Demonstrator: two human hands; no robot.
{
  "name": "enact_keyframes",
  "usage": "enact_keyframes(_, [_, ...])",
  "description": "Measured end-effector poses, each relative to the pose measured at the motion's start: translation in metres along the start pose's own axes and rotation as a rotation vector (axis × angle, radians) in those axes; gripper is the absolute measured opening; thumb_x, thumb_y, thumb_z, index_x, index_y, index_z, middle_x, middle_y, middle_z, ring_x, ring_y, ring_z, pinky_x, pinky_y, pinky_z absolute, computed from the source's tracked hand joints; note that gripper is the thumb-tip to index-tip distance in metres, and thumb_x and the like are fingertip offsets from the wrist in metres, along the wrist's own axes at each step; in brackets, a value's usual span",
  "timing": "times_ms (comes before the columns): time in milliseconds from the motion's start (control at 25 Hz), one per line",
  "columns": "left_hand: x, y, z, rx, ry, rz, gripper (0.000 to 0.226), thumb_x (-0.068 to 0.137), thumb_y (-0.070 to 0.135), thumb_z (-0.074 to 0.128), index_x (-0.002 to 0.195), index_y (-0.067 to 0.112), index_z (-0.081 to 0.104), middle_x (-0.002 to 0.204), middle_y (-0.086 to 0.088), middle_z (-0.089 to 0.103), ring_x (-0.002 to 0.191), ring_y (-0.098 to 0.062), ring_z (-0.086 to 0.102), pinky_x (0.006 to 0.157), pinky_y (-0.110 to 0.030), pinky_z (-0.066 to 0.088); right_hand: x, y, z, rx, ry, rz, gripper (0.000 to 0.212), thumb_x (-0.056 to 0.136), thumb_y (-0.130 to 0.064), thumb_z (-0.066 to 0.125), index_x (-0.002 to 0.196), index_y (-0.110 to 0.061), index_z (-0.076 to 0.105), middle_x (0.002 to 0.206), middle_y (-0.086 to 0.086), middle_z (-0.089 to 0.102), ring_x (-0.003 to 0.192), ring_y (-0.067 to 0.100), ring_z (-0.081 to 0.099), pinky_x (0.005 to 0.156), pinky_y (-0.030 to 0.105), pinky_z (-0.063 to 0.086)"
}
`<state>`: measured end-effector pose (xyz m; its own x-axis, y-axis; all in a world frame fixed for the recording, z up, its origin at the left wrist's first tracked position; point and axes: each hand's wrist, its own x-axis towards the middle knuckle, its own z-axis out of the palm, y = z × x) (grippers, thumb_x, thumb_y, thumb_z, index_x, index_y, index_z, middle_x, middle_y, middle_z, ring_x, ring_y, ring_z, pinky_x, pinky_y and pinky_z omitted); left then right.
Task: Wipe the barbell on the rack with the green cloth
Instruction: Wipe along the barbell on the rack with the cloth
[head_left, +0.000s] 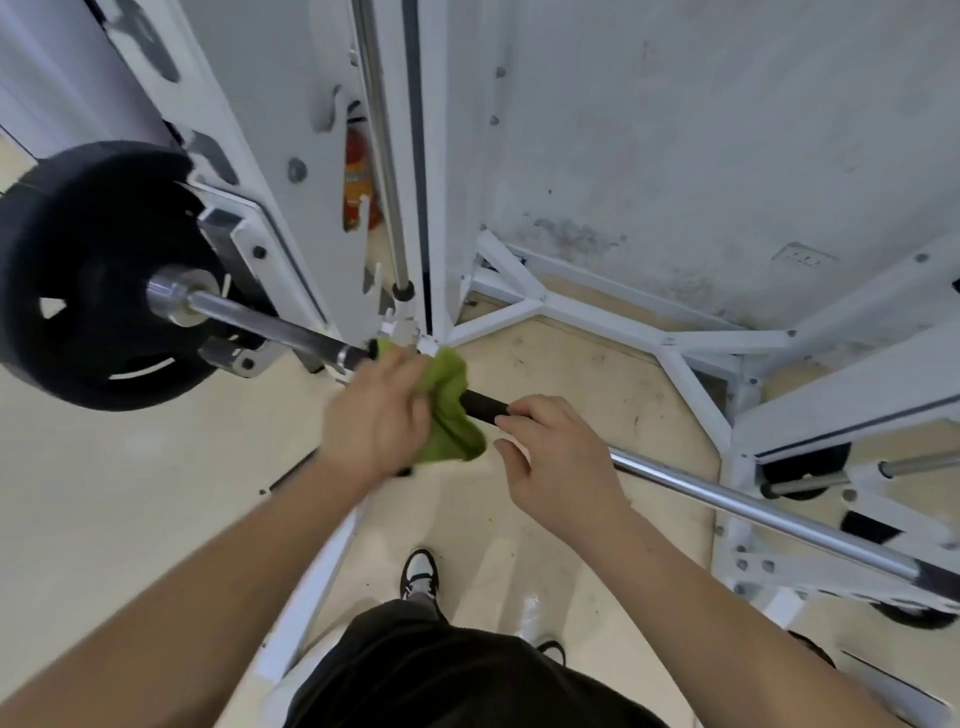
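1. The barbell lies across the white rack, running from the black weight plate at upper left down to the lower right. Its shaft is chrome at both ends, with a dark grip section showing between the two hands.
2. The green cloth is bunched around the bar just right of the rack's left upright, with a loose fold hanging below the shaft.
3. The left hand is closed over the cloth and presses it onto the bar; its outline is smeared, which suggests a rubbing stroke under way.
4. The right hand sits just beside the cloth, fingers curled over the dark grip section, apparently steadying the bar. It holds nothing else.
5. Step in hand, as I judge it: wiping the left portion of the shaft. The long chrome stretch to the right looks not yet reached.
6. The next move calls for sliding the wrapped cloth along the bar toward the right, so the right hand must give way or shift further down.
7. Both forearms reach forward and down from the body, roughly parallel, wrists bent over the bar. One shoe shows on the pale floor below.
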<state>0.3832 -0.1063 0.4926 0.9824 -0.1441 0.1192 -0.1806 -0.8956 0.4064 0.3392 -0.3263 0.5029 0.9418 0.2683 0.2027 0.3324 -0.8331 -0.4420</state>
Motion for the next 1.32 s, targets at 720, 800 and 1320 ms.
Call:
enact_keyframes(720, [-0.021,0.071,0.033,-0.016,0.018,0.054,0.03,0.094,0.028,0.054,0.121,0.025,0.066,0.124,0.001,0.06,0.1,-0.027,0.061,0.063,-0.042,0.058,0.012,0.016,-0.022,0.037,-0.153,0.215,0.026,0.091,-0.018,0.049,0.101,-0.018,0.073,0.107,-0.002,0.065,0.102,0.023,0.056,0.079,0.037,0.052])
enact_keyframes(800, [-0.012,0.029,0.02,-0.066,0.123,-0.073,0.032,0.096,0.021,0.057,0.127,0.021,0.067,0.13,-0.002,0.058,0.109,-0.028,0.061,0.075,-0.042,0.059,0.025,0.011,-0.02,0.046,-0.149,0.239,0.026,0.093,-0.021,0.055,0.113,-0.021,0.072,0.114,-0.005,0.064,0.107,0.019,0.056,0.081,0.035,0.052])
enact_keyframes(1320, [-0.012,-0.001,0.012,-1.155,0.176,-1.148,0.029,0.104,0.035,0.049,0.122,0.014,0.056,0.118,-0.012,0.067,0.104,-0.028,0.065,0.097,-0.049,0.055,0.103,-0.036,0.037,0.001,-0.34,0.334,0.013,0.085,-0.027,0.07,0.094,-0.029,0.08,0.088,-0.005,0.068,0.083,0.023,0.062,0.068,0.035,0.053])
